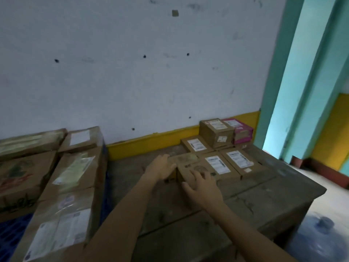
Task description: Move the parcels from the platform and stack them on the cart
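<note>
Two hands on one brown parcel [190, 165], mid-table [245, 201]. Left hand [162, 168]: fingers [166, 157] straight, pressed against its left side. Right hand [203, 186]: fingers spread, resting on its near top edge. Labelled parcels [238, 161] touch its right side. Cart [11, 237] with large boxes [75, 167] at left.

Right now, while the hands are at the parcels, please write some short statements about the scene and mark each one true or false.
1. The left hand and the right hand touch the same brown parcel. True.
2. The pink box lies nearest the person. False: it sits at the back, by the wall.
3. The brown parcel is in the air. False: it rests on the platform.
4. Bigger boxes stand left of the platform. True.
</note>
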Demonstrator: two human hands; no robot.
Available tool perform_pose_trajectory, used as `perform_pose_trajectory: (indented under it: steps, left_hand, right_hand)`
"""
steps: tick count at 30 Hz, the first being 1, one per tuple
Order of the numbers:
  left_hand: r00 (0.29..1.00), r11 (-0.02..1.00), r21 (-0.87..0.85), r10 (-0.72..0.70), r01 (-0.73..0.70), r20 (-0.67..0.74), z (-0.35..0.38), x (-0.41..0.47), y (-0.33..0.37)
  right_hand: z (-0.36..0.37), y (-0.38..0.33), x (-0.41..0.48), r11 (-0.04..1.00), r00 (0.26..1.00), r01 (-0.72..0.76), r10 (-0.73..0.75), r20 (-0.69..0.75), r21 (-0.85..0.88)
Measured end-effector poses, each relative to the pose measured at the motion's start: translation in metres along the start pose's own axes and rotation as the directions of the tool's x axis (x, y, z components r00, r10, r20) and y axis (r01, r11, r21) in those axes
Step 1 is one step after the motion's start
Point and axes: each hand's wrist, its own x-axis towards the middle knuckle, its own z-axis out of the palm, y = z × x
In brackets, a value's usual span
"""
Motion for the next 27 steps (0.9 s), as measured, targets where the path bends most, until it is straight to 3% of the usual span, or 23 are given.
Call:
perform_pose_trajectory:
  steps: [6,10,16,20,27]
  left_hand:
    - [0.994,0.988,0.129,0.074,-0.085,0.082,0.051,0.061,0.02]
    - [0.994,0.987,0.149,0.037,-0.053,0.105,0.07,0.096,0.016]
    - [0.938,0.988,0.145,-0.005,-0.049,0.347,0.09,0.13,0.008]
    - [0.945,0.984,0.173,-0.009,-0.05,0.327,0.099,0.134,0.004]
    - [0.968,0.986,0.151,0.036,-0.075,0.249,0.102,0.129,0.002]
  right_hand:
    - [0.001,0.052,0.038,0.985,0.984,-0.174,0.173,-0.045,-0.016]
    - [0.003,0.081,0.065,0.957,0.959,-0.284,0.283,-0.023,-0.067]
    - [0.015,0.109,0.096,0.898,0.905,-0.421,0.408,0.119,0.124]
    - [0.025,0.117,0.1,0.862,0.899,-0.437,0.407,0.164,0.257]
    - [0.029,0.11,0.091,0.842,0.928,-0.366,0.363,0.086,0.397]
